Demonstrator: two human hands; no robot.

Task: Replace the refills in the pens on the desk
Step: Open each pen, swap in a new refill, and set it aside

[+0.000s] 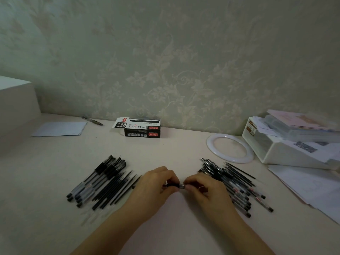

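Hands are meeting low in the middle of the frame, just above the bench (174, 148). The left hand (156, 183) is curling its fingers around one end of a short dark pen (175, 185), and the right hand (204, 186) is pinching the other end, so the pen is sitting level between the two with only a small bit showing in the gap. Can't really tell if it's one piece or two parts being held together, too small and blurry.

Over at lower left, a pile of pens (97, 178) is lying fanned out on the bench, with a bunch of thin black refills (117, 188) lying right beside it, nearer the left hand. At lower right, a second pile of pens (237, 190) is spreading out just past the right hand, with more thin refills mixed in along its far edge.

Further back in the middle, a black and white box (138, 127) is sitting near the wall with its flap open. Left of that, a lone pen (92, 120) and a sheet of paper (59, 129) are lying on the bench. On the right, a white ring (217, 150) is lying flat next to a white storage bin (287, 153) that's stacked with papers.
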